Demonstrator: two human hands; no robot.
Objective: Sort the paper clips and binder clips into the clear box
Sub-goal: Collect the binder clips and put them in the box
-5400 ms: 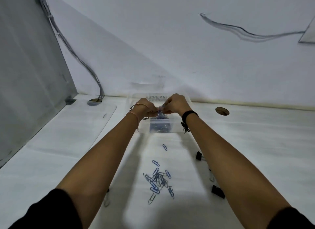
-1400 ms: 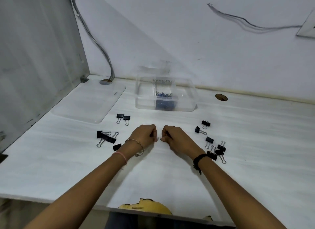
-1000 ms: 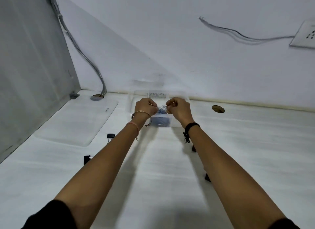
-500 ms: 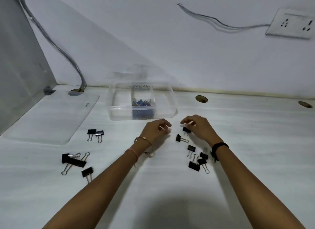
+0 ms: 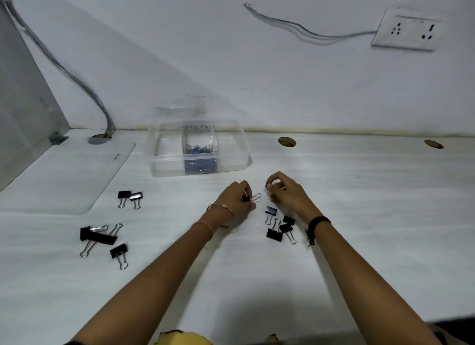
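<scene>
The clear box stands at the back of the white table, with blue paper clips in its middle compartment. My left hand pinches a black binder clip just above the table. My right hand is curled and pinches another small binder clip, blurred. Several black binder clips lie under my right wrist. More black binder clips lie to the left, two of them farther back and a group nearer me.
The box's clear lid lies flat at the left. Cable holes pierce the table near the wall. A grey partition closes off the left side. The table's front edge is near me.
Both hands came back from the box to the table in front of it. They closed on binder clips from the right-hand group, the left hand lifting one.
</scene>
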